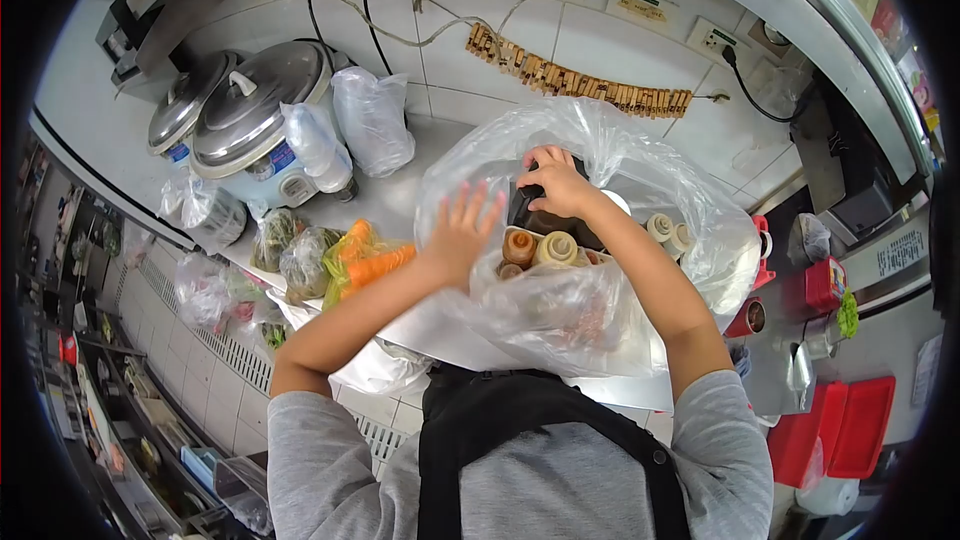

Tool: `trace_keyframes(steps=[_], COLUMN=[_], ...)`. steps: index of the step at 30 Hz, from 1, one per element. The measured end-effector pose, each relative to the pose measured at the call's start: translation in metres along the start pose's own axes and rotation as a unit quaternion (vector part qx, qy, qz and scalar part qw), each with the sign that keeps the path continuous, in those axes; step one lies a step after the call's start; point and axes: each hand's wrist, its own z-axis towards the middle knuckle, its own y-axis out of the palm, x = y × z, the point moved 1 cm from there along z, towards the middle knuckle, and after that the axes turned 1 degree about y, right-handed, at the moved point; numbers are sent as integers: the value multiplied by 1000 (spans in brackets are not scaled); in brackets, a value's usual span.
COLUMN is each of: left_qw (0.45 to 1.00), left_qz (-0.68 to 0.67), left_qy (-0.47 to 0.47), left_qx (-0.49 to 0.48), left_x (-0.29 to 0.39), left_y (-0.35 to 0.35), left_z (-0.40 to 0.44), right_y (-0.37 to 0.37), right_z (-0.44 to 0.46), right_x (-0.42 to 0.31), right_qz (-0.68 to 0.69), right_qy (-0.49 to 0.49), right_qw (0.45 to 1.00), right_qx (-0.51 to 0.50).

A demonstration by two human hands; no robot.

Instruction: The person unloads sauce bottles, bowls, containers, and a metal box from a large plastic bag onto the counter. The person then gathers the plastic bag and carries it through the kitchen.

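A large clear plastic bag [535, 315] lies wide open on the metal counter. Inside it stand squeeze bottles, among them a brown one [518, 243] and a cream-coloured one [557, 248]; more pale-capped bottles [660, 227] stand at the right. My right hand [556, 183] reaches into the bag, its fingers bent over a black container [524, 204] behind the bottles. The container's lower part is hidden. My left hand [460, 238], slightly blurred, has its fingers spread at the bag's left side and holds nothing; whether it touches the plastic I cannot tell.
Rice cookers [268, 105] stand at the back left beside a stuffed plastic bag [372, 120]. Bagged carrots [375, 262] and bagged greens [308, 265] lie along the counter's left edge. Clothespins [590, 83] hang on the tiled wall. A red box [862, 427] sits at the right.
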Motion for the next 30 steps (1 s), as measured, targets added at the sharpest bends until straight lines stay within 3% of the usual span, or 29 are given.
trace_keyframes(steps=[2, 4, 5, 6, 7, 9, 11, 12, 13, 14, 15, 16, 17, 18, 19, 20, 21, 22, 23, 25, 26, 27, 29, 30], left_qw=[961, 900, 898, 889, 894, 895, 860, 860, 813, 720, 727, 728, 728, 731, 726, 726, 794, 852, 853, 862, 852, 853, 795, 796], left_qz=[-142, -257, -222, -185, -153, -122, -130, -129, -356, -565, -590, -613, -612, -646, -675, -675, -603, -523, -521, -501, -513, -512, -605, -603], left_qy=[184, 344, 381, 416, 409, 404, 316, 319, 306, 276, 277, 275, 277, 203, 126, 127, 70, 12, 14, -73, -108, -106, -14, -11], left_qx=[147, 69, 9, -51, -99, -146, -378, -377, -345, -294, -216, -137, -135, -81, -27, -26, -16, -4, -3, 10, -1, -1, 43, 43], left_x=[23, 49, 54, 56, 49, 23, -14, -30, -44, -57, -68, -77, -78, -76, -72, -65, -56, -51, -52, -57, -52, -49, -44, -43], left_y=[16, 15, 17, 20, 46, 68, 60, 63, 65, 69, 59, 47, 35, 22, 14, 11, 10, 9, 10, 10, -12, -15, -21, -22], left_z=[-19, -44, -56, -67, -73, -78, -66, -57, -45, -32, -19, -9, -2, 6, 15, 24, 35, 45, 56, 83, 82, 84, 89, 91], right_y=[-6, 8, 28, 16, 1, 2, 9, 17, 20, 22, 6, -17, -27, -27, -27, -26, -16, 4, 27, 83, 84, 90, 101, 96], right_z=[1, 6, 14, 13, 12, 14, 10, 2, -6, -11, -18, -27, -34, -35, -39, -43, -44, -40, -34, -14, -5, 3, 18, 20], right_x=[-5, 5, 24, 14, 2, -4, -8, -13, -21, -25, -42, -63, -74, -75, -75, -77, -83, -91, -97, -93, -100, -99, -87, -84], right_qz=[-9, -74, 31, -33, -96, -79, -62, -76, -89, -107, -109, -53, 3, 1, 146, 287, 287, 454, 603, 548, 642, 642, 699, 682], right_qy=[26, 59, 0, -8, -16, 9, 33, 1, -32, -11, -10, 126, 258, 258, 302, 339, 340, 365, 374, 424, 389, 388, 383, 399], right_qw=[999, 994, 999, 999, 995, 995, 994, 996, 979, 977, 977, 989, 964, 964, 942, 895, 895, 807, 687, 669, 579, 578, 460, 481], right_qx=[-25, -61, 38, 1, -38, -63, -86, 48, 181, 182, 182, 59, -65, -64, -21, 23, 24, 93, 159, 270, 319, 321, 391, 380])
